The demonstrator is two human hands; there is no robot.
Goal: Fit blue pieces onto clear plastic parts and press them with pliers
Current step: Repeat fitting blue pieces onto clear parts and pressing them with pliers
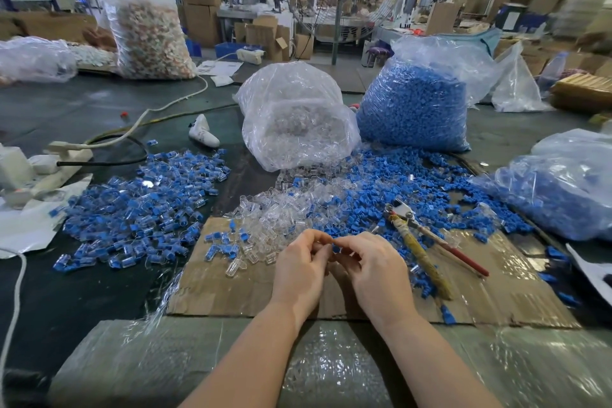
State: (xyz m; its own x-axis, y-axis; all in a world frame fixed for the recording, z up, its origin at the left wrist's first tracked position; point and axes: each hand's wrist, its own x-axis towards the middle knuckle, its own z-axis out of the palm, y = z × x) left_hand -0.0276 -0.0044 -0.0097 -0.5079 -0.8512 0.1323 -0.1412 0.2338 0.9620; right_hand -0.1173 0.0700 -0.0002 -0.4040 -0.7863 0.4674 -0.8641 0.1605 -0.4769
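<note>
Dark surface [82, 109] carries everything. Biggest items at the back: bag of blue pieces [414, 106] upright at center-right, clear bag of clear parts [294, 116] just left of it and touching it, slumped with its mouth spilling forward. Second bag of blue pieces [563, 189] lies at the right edge. Flat cardboard sheet [231, 288] sits in front under the hands. Pile of assembled blue-and-clear units [139, 202] to the left, loose clear parts [275, 219] in the middle, loose blue pieces [414, 189] spread to the right. Pliers [427, 242] lie on the cardboard right of the hands, head pointing away, untouched. Left hand [298, 272] and right hand [374, 272] meet fingertip to fingertip above the cardboard; right fingers pinch a small blue piece [336, 248], left fingers curled around something, likely a clear part, too hidden to confirm.
</note>
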